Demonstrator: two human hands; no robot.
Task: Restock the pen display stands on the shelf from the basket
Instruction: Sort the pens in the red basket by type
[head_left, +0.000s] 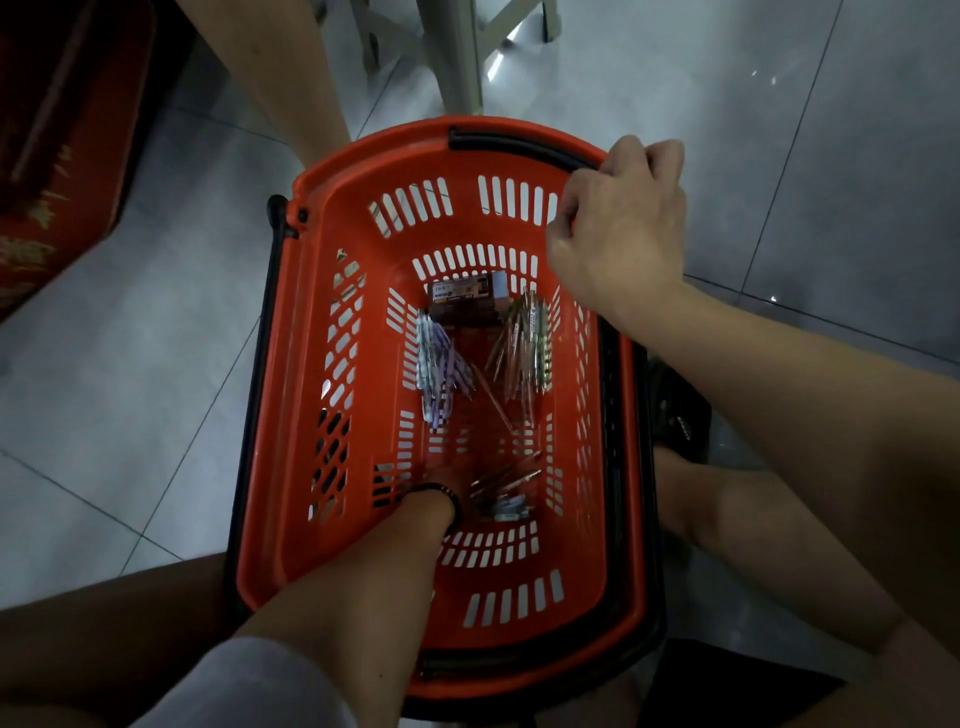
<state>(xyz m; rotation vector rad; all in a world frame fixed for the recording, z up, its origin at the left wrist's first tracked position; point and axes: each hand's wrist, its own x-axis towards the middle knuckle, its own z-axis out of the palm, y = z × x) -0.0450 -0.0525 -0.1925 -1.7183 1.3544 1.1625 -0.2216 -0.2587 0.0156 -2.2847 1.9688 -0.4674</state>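
An orange plastic basket (306, 364) stands on the floor between my legs. On its bottom lie a bunch of purple-and-white pens (436, 364) at the left and a bunch of green and brown pens (524, 343) at the right. A small dark box (467, 296) sits at the far end, and a few more pens (504, 488) lie at the near end. My left hand (444, 475) reaches deep into the basket beside those near pens; its fingers are dim and foreshortened. My right hand (618, 223) grips the basket's far right rim by the black handle (498, 143).
A red cabinet (52, 156) stands at the left. Grey metal stand legs (457, 52) rise just beyond the basket. A bare leg (280, 78) crosses the upper left, and a black shoe (680, 415) sits right of the basket. Grey floor tiles surround everything.
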